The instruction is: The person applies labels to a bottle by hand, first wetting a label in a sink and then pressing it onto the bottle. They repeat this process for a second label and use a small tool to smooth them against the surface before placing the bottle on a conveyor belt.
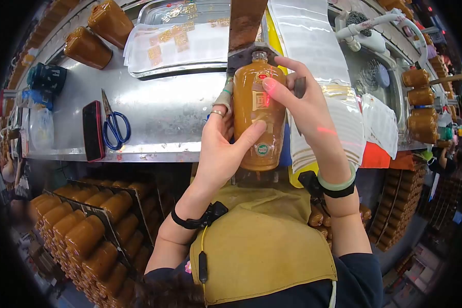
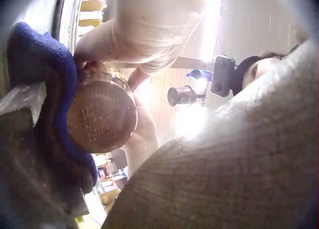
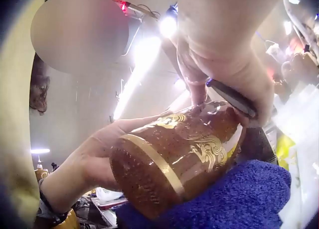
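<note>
A glossy brown bottle with gold decals lies tilted, its clear neck pointing away. In the right wrist view its side is right over a blue towel. My left hand grips the bottle from the left, thumb across its lower front above a small green round mark; one finger wears a pale wrapping. At the upper right, my right hand touches the bottle, thumb beside the gold square decal. A dark flat blade is tucked in its curled fingers. The left wrist view shows the bottle's round base.
Blue-handled scissors and a phone lie on the metal table. A tray with gold decal sheets stands behind. More decal sheets lie right, near a sink with a white tap. Racked brown bottles stand below left.
</note>
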A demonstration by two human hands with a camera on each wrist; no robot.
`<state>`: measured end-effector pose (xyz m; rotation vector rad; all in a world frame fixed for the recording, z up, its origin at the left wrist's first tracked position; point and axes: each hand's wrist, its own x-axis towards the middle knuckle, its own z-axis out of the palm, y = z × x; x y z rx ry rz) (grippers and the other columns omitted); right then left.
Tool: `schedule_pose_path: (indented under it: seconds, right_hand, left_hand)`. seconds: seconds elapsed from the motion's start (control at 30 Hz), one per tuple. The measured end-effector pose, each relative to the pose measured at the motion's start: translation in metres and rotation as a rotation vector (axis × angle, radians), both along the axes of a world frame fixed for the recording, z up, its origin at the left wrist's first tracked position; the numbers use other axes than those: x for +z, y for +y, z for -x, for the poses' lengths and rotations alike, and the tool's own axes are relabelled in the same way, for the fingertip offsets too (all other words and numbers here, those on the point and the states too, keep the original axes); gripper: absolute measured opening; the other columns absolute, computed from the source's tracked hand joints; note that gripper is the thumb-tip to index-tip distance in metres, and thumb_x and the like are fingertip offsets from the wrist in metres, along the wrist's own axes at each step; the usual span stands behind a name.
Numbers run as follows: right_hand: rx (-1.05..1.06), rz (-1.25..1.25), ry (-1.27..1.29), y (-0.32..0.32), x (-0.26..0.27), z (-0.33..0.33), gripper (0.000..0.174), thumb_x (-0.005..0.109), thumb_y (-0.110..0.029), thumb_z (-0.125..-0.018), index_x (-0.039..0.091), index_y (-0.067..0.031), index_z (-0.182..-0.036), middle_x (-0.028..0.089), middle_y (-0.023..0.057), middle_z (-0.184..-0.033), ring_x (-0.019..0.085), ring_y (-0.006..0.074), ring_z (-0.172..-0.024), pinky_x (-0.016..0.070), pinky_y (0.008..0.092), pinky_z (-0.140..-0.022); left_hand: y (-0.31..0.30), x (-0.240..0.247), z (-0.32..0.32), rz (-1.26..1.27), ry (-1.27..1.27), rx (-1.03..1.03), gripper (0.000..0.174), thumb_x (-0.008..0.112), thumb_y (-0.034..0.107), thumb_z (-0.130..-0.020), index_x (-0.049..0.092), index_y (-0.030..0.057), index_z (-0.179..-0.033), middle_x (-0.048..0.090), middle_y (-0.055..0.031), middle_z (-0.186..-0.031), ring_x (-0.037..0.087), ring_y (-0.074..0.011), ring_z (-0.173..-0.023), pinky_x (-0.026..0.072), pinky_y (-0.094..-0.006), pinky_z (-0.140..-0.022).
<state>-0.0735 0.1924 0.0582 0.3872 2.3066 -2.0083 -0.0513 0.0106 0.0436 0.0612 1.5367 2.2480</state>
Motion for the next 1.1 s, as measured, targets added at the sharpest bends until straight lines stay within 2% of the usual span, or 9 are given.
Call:
schedule_pose_path:
  seconds: [0.13, 0.23, 0.3, 0.53, 0.6, 0.63, 0.7, 1.03, 1.1]
  right_hand:
    - [-0.032, 0.026, 0.037, -0.004, 0.001, 0.003, 0.066, 0.082, -0.027, -0.089, 0.053, 0.0057, -0.138, 0.057, -0.0001, -0.084, 0.055, 0.0056, -0.077, 0.0451, 0.0221, -0.066]
    - [-0.029, -0.06, 0.024, -0.001, 0.002, 0.01, 0.061, 0.082, -0.027, -0.089, 0.057, 0.0057, -0.134, 0.056, -0.0016, -0.084, 0.054, 0.005, -0.076, 0.0439, 0.0217, -0.064]
    - [-0.004, 0.005, 0.073, -0.002, 0.0, 0.014, 0.055, 0.081, -0.028, -0.089, 0.061, 0.0057, -0.129, 0.055, -0.0026, -0.083, 0.054, 0.0053, -0.076, 0.0444, 0.0218, -0.065]
    - [0.014, 0.05, 0.08, 0.0, 0.002, 0.015, 0.052, 0.081, -0.026, -0.09, 0.062, 0.0058, -0.127, 0.059, -0.0009, -0.085, 0.058, 0.0064, -0.079, 0.047, 0.0223, -0.068]
    - [0.006, 0.044, 0.05, -0.002, 0.004, 0.014, 0.041, 0.076, -0.019, -0.095, 0.064, 0.0012, -0.129, 0.046, -0.0085, -0.078, 0.048, 0.0023, -0.078, 0.0382, 0.0204, -0.075]
    - [0.005, 0.044, 0.05, -0.001, 0.004, 0.014, 0.041, 0.076, -0.019, -0.095, 0.064, 0.0012, -0.129, 0.046, -0.0085, -0.078, 0.048, 0.0023, -0.078, 0.0382, 0.0204, -0.075]
    - [0.039, 0.075, 0.079, 0.003, 0.002, 0.013, 0.048, 0.08, -0.023, -0.091, 0.063, 0.0053, -0.125, 0.061, -0.0002, -0.087, 0.059, 0.0061, -0.081, 0.0476, 0.0221, -0.07]
    - [0.026, 0.023, 0.079, 0.004, 0.0, 0.012, 0.047, 0.078, -0.023, -0.093, 0.062, 0.0037, -0.128, 0.059, -0.0038, -0.084, 0.055, 0.0036, -0.079, 0.0434, 0.0197, -0.068]
    - [-0.037, 0.121, 0.041, 0.005, 0.003, 0.005, 0.048, 0.077, -0.023, -0.095, 0.06, 0.0024, -0.131, 0.058, -0.0053, -0.083, 0.053, 0.0027, -0.078, 0.0421, 0.0194, -0.07]
  left_hand:
    - [0.001, 0.001, -0.001, 0.022, 0.005, -0.002, 0.068, 0.067, -0.004, -0.094, 0.034, -0.0046, -0.153, 0.051, -0.0133, -0.148, 0.051, -0.0205, -0.135, 0.0419, -0.0375, -0.114]
    - [0.001, 0.001, 0.0, 0.003, -0.002, -0.019, 0.068, 0.067, -0.005, -0.094, 0.034, -0.0045, -0.153, 0.052, -0.0131, -0.146, 0.052, -0.0203, -0.134, 0.0424, -0.0375, -0.114]
    - [-0.001, 0.0, 0.001, 0.012, -0.002, -0.027, 0.067, 0.067, -0.005, -0.094, 0.034, -0.0043, -0.152, 0.052, -0.013, -0.146, 0.052, -0.0202, -0.134, 0.0426, -0.0374, -0.113]
    - [0.001, 0.002, 0.002, 0.005, -0.024, -0.012, 0.067, 0.067, -0.004, -0.094, 0.034, -0.004, -0.152, 0.053, -0.0125, -0.145, 0.053, -0.0198, -0.133, 0.043, -0.0377, -0.113]
    - [0.001, 0.001, 0.001, 0.016, -0.024, -0.016, 0.067, 0.067, -0.004, -0.094, 0.034, -0.004, -0.153, 0.053, -0.0125, -0.146, 0.053, -0.0198, -0.133, 0.0429, -0.0378, -0.113]
    - [0.0, 0.001, 0.001, 0.026, -0.024, -0.018, 0.067, 0.067, -0.004, -0.094, 0.034, -0.004, -0.153, 0.053, -0.0126, -0.146, 0.053, -0.0199, -0.133, 0.0429, -0.0378, -0.113]
    - [-0.001, 0.0, 0.001, 0.019, -0.024, -0.021, 0.068, 0.067, -0.004, -0.094, 0.034, -0.004, -0.153, 0.053, -0.0126, -0.146, 0.053, -0.0199, -0.134, 0.0428, -0.0378, -0.113]
    - [0.0, 0.0, 0.002, -0.004, 0.0, -0.024, 0.067, 0.065, -0.005, -0.094, 0.034, -0.0043, -0.153, 0.052, -0.0139, -0.147, 0.052, -0.0206, -0.135, 0.0418, -0.038, -0.114]
    - [0.001, 0.001, 0.006, -0.018, -0.002, -0.003, 0.064, 0.064, -0.003, -0.096, 0.034, -0.0042, -0.154, 0.052, -0.0139, -0.147, 0.052, -0.0205, -0.135, 0.0417, -0.0375, -0.114]
